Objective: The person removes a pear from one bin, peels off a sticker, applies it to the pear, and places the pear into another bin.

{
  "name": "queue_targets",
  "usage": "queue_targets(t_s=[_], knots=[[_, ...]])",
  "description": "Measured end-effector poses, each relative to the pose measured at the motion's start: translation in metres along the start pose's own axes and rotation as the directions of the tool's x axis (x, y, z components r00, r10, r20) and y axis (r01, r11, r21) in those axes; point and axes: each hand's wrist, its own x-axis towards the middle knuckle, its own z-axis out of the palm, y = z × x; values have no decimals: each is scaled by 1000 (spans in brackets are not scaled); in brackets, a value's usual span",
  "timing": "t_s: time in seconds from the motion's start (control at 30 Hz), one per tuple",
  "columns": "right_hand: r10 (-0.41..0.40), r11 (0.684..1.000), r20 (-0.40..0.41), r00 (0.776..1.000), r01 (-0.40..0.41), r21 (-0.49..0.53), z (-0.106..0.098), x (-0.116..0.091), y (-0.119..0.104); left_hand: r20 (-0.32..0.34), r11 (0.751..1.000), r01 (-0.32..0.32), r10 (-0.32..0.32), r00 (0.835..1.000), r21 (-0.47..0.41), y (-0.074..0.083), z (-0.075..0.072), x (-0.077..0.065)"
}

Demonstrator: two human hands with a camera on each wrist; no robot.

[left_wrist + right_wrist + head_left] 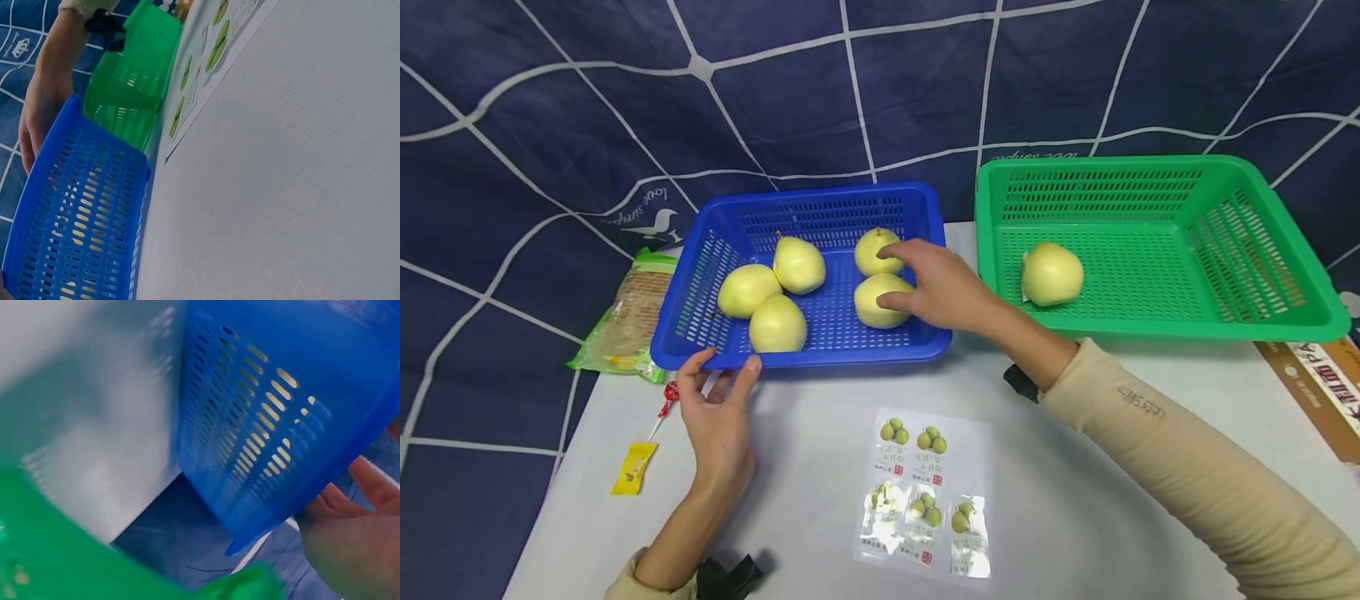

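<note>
A blue basket (797,360) holds several yellow-green pears (778,325). My left hand (718,421) grips its front rim near the left corner, index finger and thumb at the edge. Over the right wall, my right hand (943,283) reaches into the basket with fingers spread. Its fingertips are at the rear right pear (872,252), and its thumb lies against the front right pear (876,302). To the right stands a green basket (1150,327) with one pear (1054,275) inside. In the right wrist view, the right hand (356,537) is beyond the blue basket's wall (250,419).
A clear sheet of pear stickers (925,500) lies in front of the baskets. At left are a green-edged packet (632,317), a red lollipop (671,392) and a yellow wrapped sweet (636,468). A brown printed box (1311,392) lies partly under the green basket.
</note>
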Motion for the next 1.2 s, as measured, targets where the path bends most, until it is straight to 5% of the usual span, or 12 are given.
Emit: queue_targets(t_s=[0.27, 0.47, 0.87, 1.2], knots=[[86, 981, 252, 964, -38, -189, 11, 31, -15, -5, 1000, -8, 8, 1000, 9, -1, -3, 2], [109, 957, 341, 934, -6, -290, 18, 40, -19, -5, 1000, 3, -3, 1000, 26, -3, -4, 2], [29, 936, 255, 967, 64, -347, 22, 31, -13, 6, 999, -2, 2, 1000, 35, -2, -2, 3], [-63, 982, 127, 990, 84, -170, 10, 19, -12, 13, 999, -23, 23, 1000, 36, -3, -3, 2]])
